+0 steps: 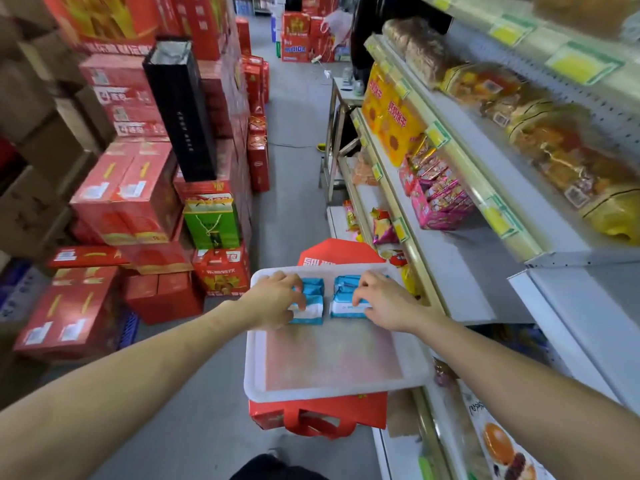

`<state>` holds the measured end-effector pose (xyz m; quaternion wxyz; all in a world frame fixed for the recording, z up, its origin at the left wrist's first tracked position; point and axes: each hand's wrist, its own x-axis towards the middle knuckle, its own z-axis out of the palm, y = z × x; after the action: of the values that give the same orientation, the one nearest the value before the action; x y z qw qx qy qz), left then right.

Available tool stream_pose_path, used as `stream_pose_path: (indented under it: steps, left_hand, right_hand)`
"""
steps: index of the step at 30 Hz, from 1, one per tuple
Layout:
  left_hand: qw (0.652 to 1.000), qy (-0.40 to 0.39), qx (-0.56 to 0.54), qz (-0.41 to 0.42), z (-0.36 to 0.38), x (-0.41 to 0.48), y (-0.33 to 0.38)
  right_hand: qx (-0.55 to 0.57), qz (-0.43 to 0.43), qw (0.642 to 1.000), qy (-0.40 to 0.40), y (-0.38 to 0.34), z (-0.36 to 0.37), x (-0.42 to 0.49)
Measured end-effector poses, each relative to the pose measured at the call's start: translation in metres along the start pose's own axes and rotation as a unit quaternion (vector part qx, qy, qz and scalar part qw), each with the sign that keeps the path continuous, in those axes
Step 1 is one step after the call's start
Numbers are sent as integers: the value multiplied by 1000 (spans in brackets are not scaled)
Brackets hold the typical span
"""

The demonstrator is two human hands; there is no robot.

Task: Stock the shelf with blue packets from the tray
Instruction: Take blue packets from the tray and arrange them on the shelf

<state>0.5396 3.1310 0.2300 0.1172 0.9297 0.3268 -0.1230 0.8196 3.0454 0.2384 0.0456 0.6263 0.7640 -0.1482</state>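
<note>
Standing far out to the left of the left hand (277, 299) are piles of red boxes (128, 192). A green box (211, 223) and a tall black box (180, 109) stand among them. The left hand reaches onto the far end of a white tray (332, 393). Its fingers curl down over the left pile of blue packets (309, 315) and grip it. Just to the right of that hand lies the right pile of blue packets (346, 289), close to the first pile but not touching it. The right hand (384, 303) has its fingers curled on this pile and holds it too. Both piles sit in the tray, under the hands. Below the tray is a red bag (318, 414) with red handles. To the right of the right hand runs the shelf (460, 271). Higher up on it sit pink snack packs (440, 199) and yellow boxes (391, 119).
</note>
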Motion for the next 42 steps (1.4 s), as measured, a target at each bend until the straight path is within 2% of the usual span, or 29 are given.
stream_pose_path:
  steps: [8,11,21,23,26,34,38,42]
  left_hand:
    - [998,11,50,22,9,3,-4]
    - [999,0,29,38,16,3,-5]
    - [1000,-17,-7,25,26,7,-6]
    - [1000,-19,-7,22,25,7,-8]
    - [999,-6,-21,26,16,4,-10]
    - [996,51,-28,66,-73,19,-21]
    - [993,75,-4,89,-158,38,-16]
    - [986,117,-14,118,-259,56,13]
  right_hand:
    - [-49,-40,996,56,0,18,-3]
    - [-73,-70,992,72,1,26,-6]
    - [-179,-109,976,62,1,34,-16]
    - [-182,-101,977,43,-2,36,-20]
    - [-131,-43,990,21,-1,38,-22]
    - [-2,13,1000,22,4,-59,-18]
    - [21,33,998,46,13,-149,-32]
    - [-2,49,995,87,25,-256,-68]
